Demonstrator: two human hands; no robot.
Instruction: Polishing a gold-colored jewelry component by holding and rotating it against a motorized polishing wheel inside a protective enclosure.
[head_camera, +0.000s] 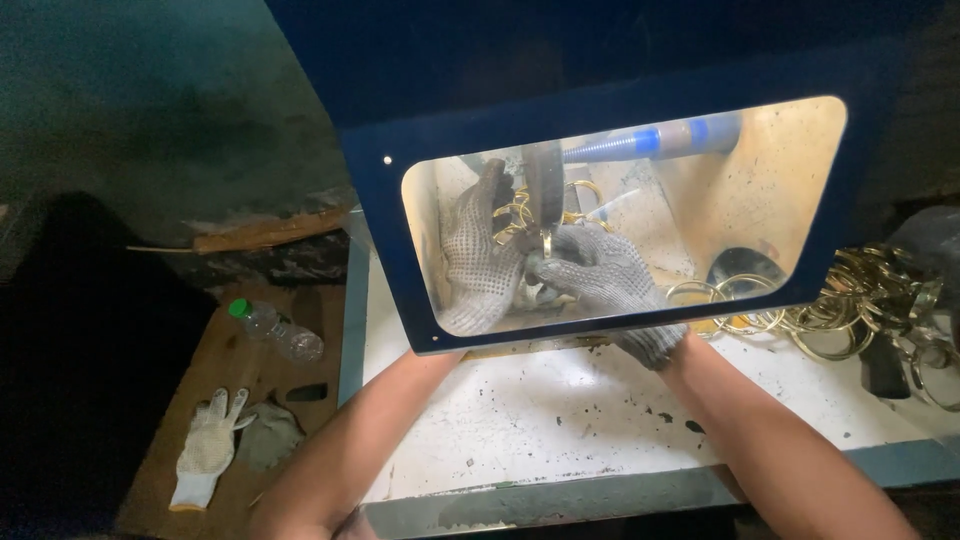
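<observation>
- Two hands at work behind a clear window (760, 180) set in a blue guard panel (372, 210); both wear grey knit gloves, forearms bare.
- Left hand (480, 255): fingers upright and curled together around a bunch of gold-coloured rings (515, 215), clamped on it. Exact ring count in this bunch cannot be told; several overlap.
- Right hand (598, 268): fingers closed together on one single gold ring (547, 244), which it holds against the dark upright wheel (545, 185) between the two hands.
- That ring sits at the lower edge of the wheel, just beside the left hand's bunch.
- One blue-and-grey hose nozzle (650, 140) points toward the wheel from the upper right, inside the lit enclosure.
- On the white counter (540, 410), to the right of the right wrist: roughly three or four loose gold rings (725, 300) lying flat, partly behind the window.
- Further right: a large heap of gold rings (865, 300), too many and too tangled to count.
- White counter surface is speckled with dark flecks.
- Left of the counter, on a lower brown board (200, 400): one clear plastic bottle (278, 332) with green cap, lying on its side; one spare white knit glove (205, 450), palm down; one crumpled grey cloth (268, 435) just beside the glove.
</observation>
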